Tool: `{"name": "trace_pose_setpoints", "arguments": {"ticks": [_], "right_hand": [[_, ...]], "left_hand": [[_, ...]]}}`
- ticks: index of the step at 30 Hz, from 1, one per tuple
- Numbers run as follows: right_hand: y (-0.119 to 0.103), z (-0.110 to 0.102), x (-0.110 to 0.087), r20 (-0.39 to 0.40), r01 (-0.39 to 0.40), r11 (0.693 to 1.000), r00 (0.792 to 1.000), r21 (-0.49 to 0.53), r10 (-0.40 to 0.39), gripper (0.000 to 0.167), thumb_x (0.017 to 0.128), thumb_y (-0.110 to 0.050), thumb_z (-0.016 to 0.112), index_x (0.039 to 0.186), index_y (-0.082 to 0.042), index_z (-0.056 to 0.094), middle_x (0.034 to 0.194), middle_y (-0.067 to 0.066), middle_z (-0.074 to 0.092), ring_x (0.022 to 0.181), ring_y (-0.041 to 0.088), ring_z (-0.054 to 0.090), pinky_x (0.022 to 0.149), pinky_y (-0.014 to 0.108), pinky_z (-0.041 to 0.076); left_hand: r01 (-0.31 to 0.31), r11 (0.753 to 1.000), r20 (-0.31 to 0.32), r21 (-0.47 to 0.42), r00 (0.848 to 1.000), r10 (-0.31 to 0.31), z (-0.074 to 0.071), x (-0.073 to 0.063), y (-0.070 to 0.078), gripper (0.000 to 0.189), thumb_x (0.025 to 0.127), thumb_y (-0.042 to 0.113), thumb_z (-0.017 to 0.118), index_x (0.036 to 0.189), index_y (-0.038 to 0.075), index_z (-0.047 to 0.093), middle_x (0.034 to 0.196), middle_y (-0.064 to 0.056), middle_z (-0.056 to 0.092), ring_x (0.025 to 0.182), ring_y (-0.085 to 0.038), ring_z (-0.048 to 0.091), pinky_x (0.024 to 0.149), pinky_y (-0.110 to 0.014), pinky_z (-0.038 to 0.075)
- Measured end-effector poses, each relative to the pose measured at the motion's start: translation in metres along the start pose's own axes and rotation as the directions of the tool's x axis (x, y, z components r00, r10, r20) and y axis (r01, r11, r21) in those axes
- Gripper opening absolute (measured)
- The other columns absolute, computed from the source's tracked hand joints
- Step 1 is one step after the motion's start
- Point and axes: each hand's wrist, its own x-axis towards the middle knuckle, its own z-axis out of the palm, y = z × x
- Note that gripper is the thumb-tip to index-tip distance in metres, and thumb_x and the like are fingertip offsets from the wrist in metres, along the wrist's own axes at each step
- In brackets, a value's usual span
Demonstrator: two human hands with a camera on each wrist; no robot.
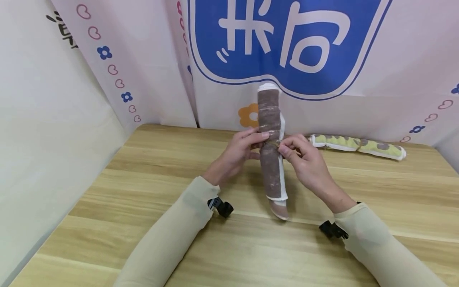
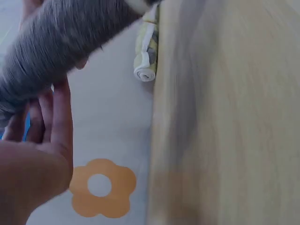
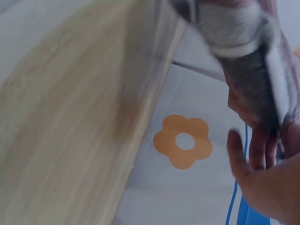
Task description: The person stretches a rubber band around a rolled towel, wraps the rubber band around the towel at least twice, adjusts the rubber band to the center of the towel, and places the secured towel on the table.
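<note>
A brown rolled towel (image 1: 270,171) with white edges stands nearly upright above the table in the head view, a loose flap at its lower end. My left hand (image 1: 236,151) grips it around the middle from the left, thumb in front. On the right side, my right hand (image 1: 310,161) pinches a thin tan band (image 1: 272,143), apparently elastic, that crosses the roll at mid-length. The left wrist view has the roll (image 2: 65,42) lying across my left fingers. In the right wrist view the roll (image 3: 248,79) is blurred and partly hides the fingers.
A green spotted rolled towel (image 1: 380,147), tied around its middle, lies at the back right of the wooden table (image 1: 143,187). Behind the table hangs a printed cloth backdrop (image 1: 222,103) with a blue sign and an orange flower. A white wall (image 1: 46,119) is at the left.
</note>
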Motion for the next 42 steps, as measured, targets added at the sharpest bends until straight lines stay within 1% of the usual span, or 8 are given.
{"name": "trace_pose_setpoints", "arguments": {"ticks": [4,13,16,20,26,31,37,42], "right_hand": [[-0.001,0.001,0.000,0.074,-0.033,0.994,0.997,0.101,0.025,0.013,0.109,-0.005,0.059,0.105,0.005,0.067,0.107,0.009,0.059,0.098,0.017,0.060,0.085,0.024,0.054],[-0.010,0.001,-0.002,0.094,-0.230,0.968,0.971,0.102,0.220,0.027,0.098,-0.018,0.080,0.099,0.000,0.061,0.109,0.008,0.058,0.111,0.018,0.057,0.094,0.030,0.052],[-0.012,0.004,-0.003,0.058,-0.143,0.989,0.988,0.045,0.140,0.026,0.095,-0.013,0.083,0.092,-0.001,0.061,0.107,0.009,0.053,0.111,0.017,0.055,0.098,0.035,0.055],[-0.013,0.008,-0.005,0.024,0.084,0.991,0.996,-0.099,-0.082,0.024,0.089,-0.001,0.085,0.085,-0.006,0.062,0.106,0.010,0.050,0.107,0.020,0.048,0.097,0.041,0.049],[-0.012,0.008,-0.002,-0.011,0.320,0.912,0.943,-0.257,-0.334,0.023,0.080,0.006,0.088,0.087,-0.004,0.069,0.108,0.019,0.054,0.107,0.032,0.051,0.092,0.044,0.043],[-0.007,0.003,0.003,0.006,0.464,0.815,0.870,-0.347,-0.493,0.020,0.081,0.012,0.084,0.091,0.000,0.072,0.109,0.025,0.056,0.105,0.039,0.056,0.092,0.046,0.048],[-0.003,-0.001,0.006,0.021,0.535,0.716,0.807,-0.448,-0.590,0.020,0.084,0.011,0.082,0.097,0.002,0.071,0.110,0.026,0.058,0.101,0.043,0.060,0.085,0.054,0.054],[-0.004,-0.004,0.006,-0.009,0.479,0.756,0.842,-0.446,-0.539,0.017,0.086,0.008,0.082,0.097,0.002,0.070,0.112,0.024,0.059,0.102,0.039,0.061,0.083,0.045,0.053]], "left_hand": [[0.049,0.997,0.033,-0.067,0.998,-0.047,-0.004,0.000,0.000,0.038,0.100,0.014,0.065,0.131,-0.008,0.063,0.110,-0.007,0.071,0.096,-0.017,0.068,0.082,-0.032,0.060],[-0.051,0.968,-0.058,0.244,0.996,0.067,0.011,-0.007,0.014,0.034,0.091,0.010,0.082,0.122,0.000,0.072,0.112,-0.011,0.074,0.096,-0.019,0.068,0.080,-0.033,0.060],[-0.036,0.962,-0.092,0.271,0.994,0.063,0.014,-0.008,0.015,0.032,0.091,0.011,0.082,0.121,0.002,0.074,0.110,-0.009,0.075,0.095,-0.018,0.068,0.079,-0.033,0.060],[-0.003,0.962,-0.128,0.274,0.991,0.039,0.016,-0.009,0.013,0.031,0.091,0.014,0.083,0.120,0.005,0.076,0.109,-0.007,0.074,0.096,-0.017,0.067,0.079,-0.033,0.060],[0.014,0.959,-0.131,0.285,0.991,0.024,0.014,-0.010,0.016,0.027,0.091,0.015,0.083,0.115,0.005,0.077,0.111,-0.006,0.073,0.094,-0.017,0.067,0.076,-0.033,0.060],[0.047,0.958,-0.117,0.284,0.993,-0.014,0.010,-0.008,0.016,0.027,0.089,0.018,0.084,0.111,0.003,0.076,0.109,-0.006,0.072,0.093,-0.017,0.066,0.075,-0.034,0.060],[0.073,0.979,-0.095,0.188,0.994,-0.056,0.007,-0.005,0.014,0.036,0.093,0.022,0.082,0.122,0.004,0.072,0.115,-0.009,0.074,0.102,-0.023,0.070,0.084,-0.041,0.063],[0.068,0.990,-0.110,0.127,0.992,-0.054,0.008,-0.004,0.013,0.040,0.095,0.023,0.081,0.128,0.005,0.071,0.121,-0.009,0.073,0.108,-0.024,0.070,0.087,-0.040,0.062]]}}
